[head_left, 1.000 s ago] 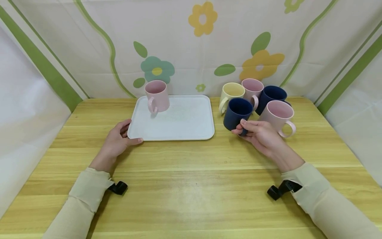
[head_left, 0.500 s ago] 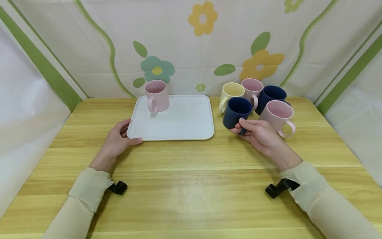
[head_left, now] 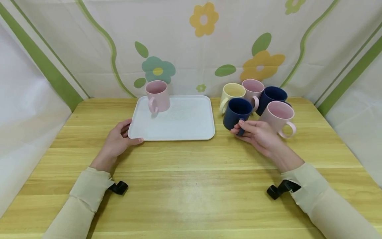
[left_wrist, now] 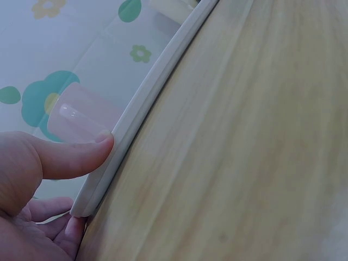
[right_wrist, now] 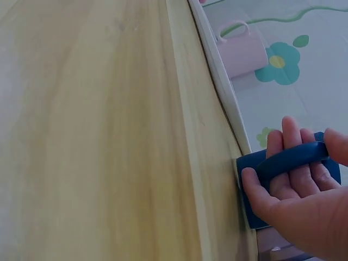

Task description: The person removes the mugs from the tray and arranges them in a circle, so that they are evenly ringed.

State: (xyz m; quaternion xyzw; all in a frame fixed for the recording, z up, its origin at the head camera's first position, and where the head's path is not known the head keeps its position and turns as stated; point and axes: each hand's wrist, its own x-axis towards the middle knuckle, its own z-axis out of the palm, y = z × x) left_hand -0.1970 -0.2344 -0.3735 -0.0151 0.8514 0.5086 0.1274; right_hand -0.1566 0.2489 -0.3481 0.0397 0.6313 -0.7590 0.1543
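In the head view my left hand holds the near left corner of a white tray. The left wrist view has its thumb against the tray's rim, with fingertips at the corner. One pink mug stands on the tray's back left part. To the right of the tray, my right hand grips a navy mug by its handle. Fingers pass through that handle in the right wrist view, and the mug is upright.
Close behind the held mug stand a cream mug, a pink mug and another navy mug. A further pink mug stands beside my right hand. A flowered cloth hangs behind the wooden table.
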